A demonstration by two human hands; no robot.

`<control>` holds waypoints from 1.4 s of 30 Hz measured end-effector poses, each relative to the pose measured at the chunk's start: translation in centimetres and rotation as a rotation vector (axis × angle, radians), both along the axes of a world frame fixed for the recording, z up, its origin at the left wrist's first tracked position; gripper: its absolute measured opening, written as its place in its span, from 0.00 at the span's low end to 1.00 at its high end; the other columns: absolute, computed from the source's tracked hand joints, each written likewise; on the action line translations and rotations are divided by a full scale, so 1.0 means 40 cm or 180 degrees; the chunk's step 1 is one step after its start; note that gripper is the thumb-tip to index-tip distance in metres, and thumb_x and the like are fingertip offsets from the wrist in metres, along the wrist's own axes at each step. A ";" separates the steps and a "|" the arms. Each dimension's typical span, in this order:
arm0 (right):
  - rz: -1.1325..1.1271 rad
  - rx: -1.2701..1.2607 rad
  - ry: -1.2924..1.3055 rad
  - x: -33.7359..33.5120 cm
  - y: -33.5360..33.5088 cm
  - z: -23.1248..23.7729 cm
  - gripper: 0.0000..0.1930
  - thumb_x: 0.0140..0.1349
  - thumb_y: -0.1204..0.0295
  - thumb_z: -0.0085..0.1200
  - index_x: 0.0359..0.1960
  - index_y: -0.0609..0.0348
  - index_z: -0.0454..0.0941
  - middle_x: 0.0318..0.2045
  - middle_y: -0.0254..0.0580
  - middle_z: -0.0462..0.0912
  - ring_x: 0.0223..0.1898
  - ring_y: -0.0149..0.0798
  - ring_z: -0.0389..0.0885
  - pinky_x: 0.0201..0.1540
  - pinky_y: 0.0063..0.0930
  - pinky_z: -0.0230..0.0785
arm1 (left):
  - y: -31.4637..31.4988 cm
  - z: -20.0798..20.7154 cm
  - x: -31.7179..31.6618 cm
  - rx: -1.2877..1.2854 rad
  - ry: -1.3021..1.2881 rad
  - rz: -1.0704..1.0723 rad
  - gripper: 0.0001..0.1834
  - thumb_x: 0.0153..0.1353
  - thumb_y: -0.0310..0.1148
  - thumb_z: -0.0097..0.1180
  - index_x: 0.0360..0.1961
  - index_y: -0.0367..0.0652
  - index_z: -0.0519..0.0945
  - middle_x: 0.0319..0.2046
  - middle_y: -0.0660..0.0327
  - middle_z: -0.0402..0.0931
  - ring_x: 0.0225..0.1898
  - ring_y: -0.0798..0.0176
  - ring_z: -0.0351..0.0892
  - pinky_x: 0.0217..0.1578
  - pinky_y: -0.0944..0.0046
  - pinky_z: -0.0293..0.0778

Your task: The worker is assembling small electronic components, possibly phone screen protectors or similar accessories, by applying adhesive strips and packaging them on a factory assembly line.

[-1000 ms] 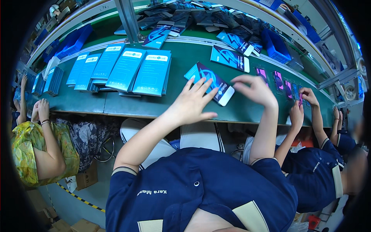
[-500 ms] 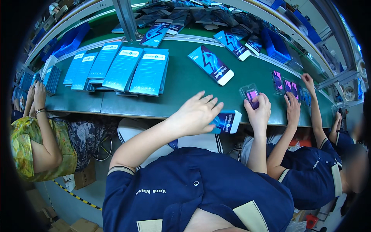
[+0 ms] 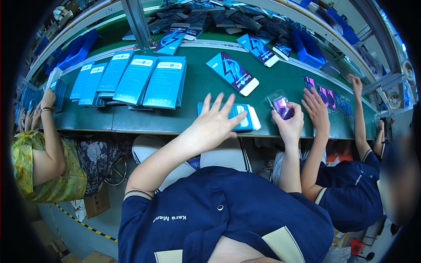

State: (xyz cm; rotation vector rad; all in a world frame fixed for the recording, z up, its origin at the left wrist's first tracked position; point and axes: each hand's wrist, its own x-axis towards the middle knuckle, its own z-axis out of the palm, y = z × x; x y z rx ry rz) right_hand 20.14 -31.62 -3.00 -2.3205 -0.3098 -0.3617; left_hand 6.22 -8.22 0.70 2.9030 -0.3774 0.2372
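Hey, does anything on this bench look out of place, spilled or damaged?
No spill or clear damage shows. What stands out: boxes heaped every which way behind the metal rail, with a few slanting across it, unlike the neater stacks at left. The clear pack in the right hand shows nothing odd.

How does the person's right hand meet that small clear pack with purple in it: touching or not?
Touching: the head view shows the right hand pinching the near end of the clear pack.
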 end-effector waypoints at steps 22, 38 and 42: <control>0.2436 0.3962 0.3062 -0.105 0.227 0.117 0.16 0.67 0.75 0.44 0.52 0.73 0.77 0.49 0.48 0.82 0.51 0.34 0.78 0.55 0.28 0.68 | 0.002 -0.079 0.074 -0.2846 -0.2416 0.0437 0.49 0.37 0.40 0.84 0.55 0.45 0.60 0.48 0.57 0.67 0.47 0.60 0.72 0.47 0.63 0.71; 0.2324 0.3323 -0.0227 -0.154 0.358 0.076 0.15 0.71 0.75 0.53 0.54 0.61 0.63 0.40 0.42 0.78 0.37 0.24 0.73 0.39 0.17 0.66 | 0.020 0.014 0.072 -0.5335 -0.1704 0.0099 0.15 0.66 0.24 0.61 0.48 0.42 0.67 0.38 0.61 0.76 0.38 0.73 0.75 0.41 0.74 0.72; 0.2223 0.3541 0.0279 -0.130 0.364 0.075 0.10 0.72 0.73 0.52 0.48 0.59 0.64 0.41 0.43 0.78 0.41 0.26 0.75 0.45 0.16 0.66 | 0.023 -0.010 0.104 -0.5022 -0.2102 0.0121 0.10 0.64 0.25 0.63 0.39 0.41 0.72 0.37 0.62 0.77 0.37 0.73 0.75 0.38 0.74 0.71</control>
